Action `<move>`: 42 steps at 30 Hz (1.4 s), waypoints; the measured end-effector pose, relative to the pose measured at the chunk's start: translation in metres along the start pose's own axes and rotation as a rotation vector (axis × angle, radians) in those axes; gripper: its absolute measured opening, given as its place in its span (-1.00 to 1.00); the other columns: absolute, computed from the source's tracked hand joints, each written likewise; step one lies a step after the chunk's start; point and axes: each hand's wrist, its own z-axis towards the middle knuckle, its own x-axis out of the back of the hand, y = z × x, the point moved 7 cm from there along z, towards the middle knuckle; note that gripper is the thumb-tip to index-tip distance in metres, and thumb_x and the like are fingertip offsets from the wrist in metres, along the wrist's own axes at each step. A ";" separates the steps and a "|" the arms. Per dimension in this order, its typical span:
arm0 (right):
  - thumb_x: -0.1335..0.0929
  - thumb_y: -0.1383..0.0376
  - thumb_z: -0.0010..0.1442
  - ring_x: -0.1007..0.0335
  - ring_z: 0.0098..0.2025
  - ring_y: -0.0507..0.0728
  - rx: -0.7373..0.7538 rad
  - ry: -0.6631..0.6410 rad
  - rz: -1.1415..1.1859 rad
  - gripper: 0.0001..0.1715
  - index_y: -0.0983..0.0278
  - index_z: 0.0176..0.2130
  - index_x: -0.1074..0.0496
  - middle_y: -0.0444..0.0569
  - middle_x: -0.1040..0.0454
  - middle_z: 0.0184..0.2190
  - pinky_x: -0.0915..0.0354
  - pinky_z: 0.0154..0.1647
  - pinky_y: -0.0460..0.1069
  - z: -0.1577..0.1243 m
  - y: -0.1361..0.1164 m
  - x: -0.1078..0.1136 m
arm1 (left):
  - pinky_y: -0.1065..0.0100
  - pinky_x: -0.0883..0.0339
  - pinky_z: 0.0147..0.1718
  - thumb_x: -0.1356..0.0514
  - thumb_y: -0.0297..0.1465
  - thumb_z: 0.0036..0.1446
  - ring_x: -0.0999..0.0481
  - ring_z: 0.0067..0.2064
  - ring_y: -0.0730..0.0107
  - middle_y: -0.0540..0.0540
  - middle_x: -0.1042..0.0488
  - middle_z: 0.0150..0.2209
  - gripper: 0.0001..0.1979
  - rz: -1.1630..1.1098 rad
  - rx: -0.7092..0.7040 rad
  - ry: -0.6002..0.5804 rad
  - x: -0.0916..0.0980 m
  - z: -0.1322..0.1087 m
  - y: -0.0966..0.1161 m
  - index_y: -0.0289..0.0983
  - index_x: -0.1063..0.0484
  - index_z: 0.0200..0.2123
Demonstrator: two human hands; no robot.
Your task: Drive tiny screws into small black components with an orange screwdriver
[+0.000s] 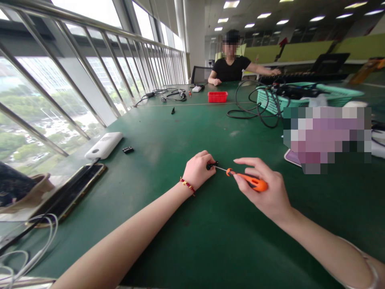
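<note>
My left hand (199,167) rests on the green table, its fingers closed around a small black part (212,165). A beaded red and gold bracelet circles that wrist. In my right hand (266,188) is an orange and black screwdriver (255,183), its handle lying between thumb and fingers with the index finger stretched out above it. The screwdriver's thin metal shaft points left and its tip meets the black part. My fingers hide most of that part, so its exact kind cannot be made out.
On the left lie a black piece (128,149), a white power bank (104,145) and a phone (72,192) with white cables. Farther off are a red bin (217,97), black cables and a turquoise basket (267,100). A person (230,66) sits at the far end.
</note>
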 end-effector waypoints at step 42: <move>-0.35 0.37 0.01 -0.29 -0.49 0.02 0.102 0.073 0.043 -0.61 0.25 -0.10 -0.31 -0.16 -0.31 -0.51 -0.29 -0.39 -0.05 -0.003 0.000 0.001 | 0.42 -0.32 -0.36 -0.15 -0.47 -0.08 -0.43 -0.33 0.43 -0.01 -0.43 -0.35 -0.95 0.006 0.006 -0.011 -0.001 0.001 0.000 -0.26 -0.40 -0.48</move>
